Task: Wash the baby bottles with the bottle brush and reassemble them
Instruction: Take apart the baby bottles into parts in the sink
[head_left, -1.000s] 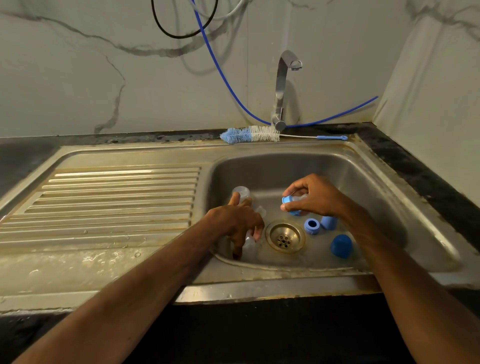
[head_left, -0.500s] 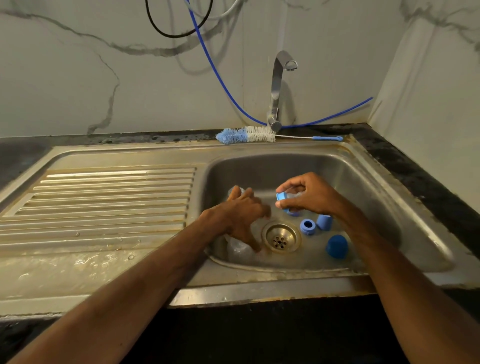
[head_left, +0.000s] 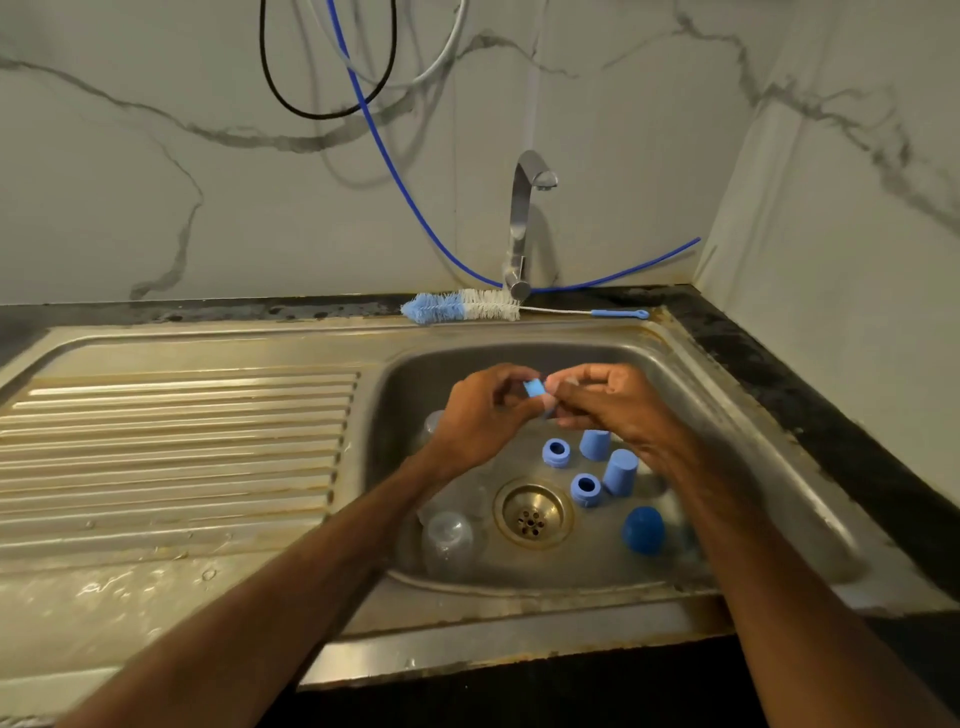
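Note:
Both hands meet above the steel sink basin (head_left: 769, 467). My left hand (head_left: 483, 410) and my right hand (head_left: 608, 400) pinch a small blue bottle ring (head_left: 533, 388) between their fingertips; a clear teat seems to sit in it, mostly hidden. On the basin floor lie two blue rings (head_left: 556, 452) (head_left: 587, 488), two light blue caps (head_left: 595, 444) (head_left: 620, 471) and a darker blue dome cap (head_left: 643, 529). Clear bottles (head_left: 448, 538) lie at the basin's left, partly behind my left forearm. The blue-and-white bottle brush (head_left: 467, 306) rests on the back rim.
The tap (head_left: 522, 223) stands behind the basin, no water running. A drain (head_left: 532, 514) sits in the basin's middle. The ribbed wet drainboard (head_left: 176, 441) stretches to the left. Blue and black hoses (head_left: 395, 171) hang on the marble wall.
My left hand rose from the bottles at the basin's left and joined my right hand on the blue ring. Both hands are higher now. More blue parts show below them.

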